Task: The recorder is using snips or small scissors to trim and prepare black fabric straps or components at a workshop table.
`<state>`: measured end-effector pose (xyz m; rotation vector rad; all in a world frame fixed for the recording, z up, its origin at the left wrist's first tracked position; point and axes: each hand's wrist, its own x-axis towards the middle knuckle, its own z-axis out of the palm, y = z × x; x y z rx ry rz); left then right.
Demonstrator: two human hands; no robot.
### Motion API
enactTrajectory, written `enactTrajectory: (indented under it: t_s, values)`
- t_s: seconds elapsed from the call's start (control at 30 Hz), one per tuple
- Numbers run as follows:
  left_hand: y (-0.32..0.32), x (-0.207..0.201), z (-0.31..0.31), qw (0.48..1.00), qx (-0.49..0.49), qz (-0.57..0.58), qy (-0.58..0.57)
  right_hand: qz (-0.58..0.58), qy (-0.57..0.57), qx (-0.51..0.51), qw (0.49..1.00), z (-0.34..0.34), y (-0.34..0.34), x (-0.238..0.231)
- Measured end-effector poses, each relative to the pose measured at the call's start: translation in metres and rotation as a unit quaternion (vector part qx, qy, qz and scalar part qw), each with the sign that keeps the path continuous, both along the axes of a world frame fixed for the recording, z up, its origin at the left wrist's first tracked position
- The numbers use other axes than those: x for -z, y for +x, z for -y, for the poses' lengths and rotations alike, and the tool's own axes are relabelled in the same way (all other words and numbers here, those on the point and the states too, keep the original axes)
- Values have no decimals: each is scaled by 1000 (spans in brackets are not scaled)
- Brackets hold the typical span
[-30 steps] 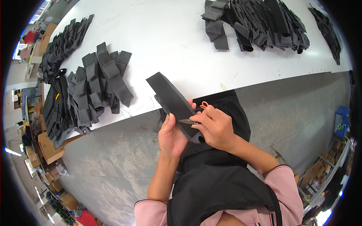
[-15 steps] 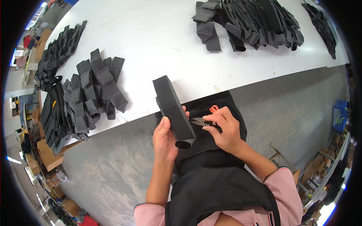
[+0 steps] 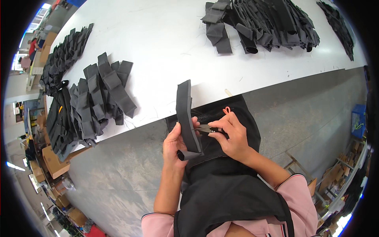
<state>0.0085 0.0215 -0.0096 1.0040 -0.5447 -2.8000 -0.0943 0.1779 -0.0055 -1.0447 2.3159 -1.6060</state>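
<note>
Hands (image 3: 174, 148) (image 3: 234, 136) close together near table (image 3: 158, 59)

The fabric strip (image 3: 184, 106) in the left hand (image 3: 173, 147) is plain charcoal; the snips (image 3: 204, 128) in the right hand (image 3: 233, 135) have silver-grey blades and an orange-red loop (image 3: 226, 110). Beyond both hands the bench (image 3: 166, 47) is plain white; below them come a black apron (image 3: 233, 193) and pink sleeves (image 3: 298, 195) with dark-edged cuffs (image 3: 291, 180). The floor (image 3: 118, 173) left of the left hand is mottled grey.

Left grip (image 3: 173, 147) and right grip (image 3: 237, 137) curled, 2 bare forearms (image 3: 167, 189).
</note>
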Motion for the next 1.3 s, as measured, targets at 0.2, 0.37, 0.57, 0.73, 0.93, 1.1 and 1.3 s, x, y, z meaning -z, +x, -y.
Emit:
enactTrajectory:
  t_s: [0.2,0.37,0.57,0.73,0.93,1.1,1.3]
  values:
    - [4,7,3,997,-12,-28,74,29,-23,-44,998,3,5,-4]
    - [-2,-1,-2,998,-14,6,55,69,-40,-46,996,0,7,-5]
    - [-4,-2,-5,997,-6,-34,73,56,-51,-58,995,6,9,-5]
    - [-3,2,-8,997,6,-43,69,72,-66,-69,993,10,14,-6]
    - [-4,0,-11,997,12,-58,58,51,-65,-48,995,14,20,-8]
    - [-4,9,-13,993,-6,-51,102,-25,-48,-42,998,16,23,-8]
    - [-6,9,-13,967,45,-149,200,34,-46,-21,998,8,21,-19]
